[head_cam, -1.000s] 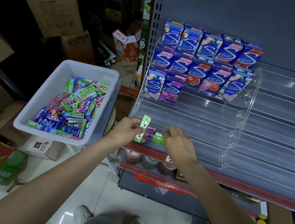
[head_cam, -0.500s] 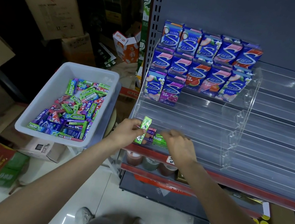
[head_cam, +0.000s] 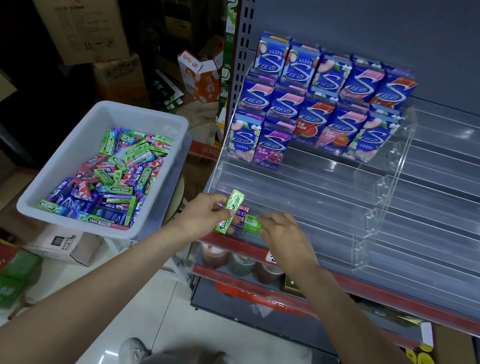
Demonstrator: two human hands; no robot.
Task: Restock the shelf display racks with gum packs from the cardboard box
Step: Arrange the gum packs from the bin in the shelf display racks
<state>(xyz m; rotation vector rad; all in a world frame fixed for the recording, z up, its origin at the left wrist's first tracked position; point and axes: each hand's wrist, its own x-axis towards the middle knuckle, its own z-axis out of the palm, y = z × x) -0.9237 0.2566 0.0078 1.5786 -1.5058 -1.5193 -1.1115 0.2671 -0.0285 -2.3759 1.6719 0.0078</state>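
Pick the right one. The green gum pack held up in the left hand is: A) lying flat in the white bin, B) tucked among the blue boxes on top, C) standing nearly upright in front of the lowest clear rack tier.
C: the left hand grips the green gum pack nearly upright before the clear rack's lowest tier.

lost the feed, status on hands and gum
Left hand grips green gum pack. Right hand on packs in bottom rack row. Nothing blocking.

Right hand [head_cam: 282, 237] edged left onto green packs [head_cam: 251, 225] on the bottom tier
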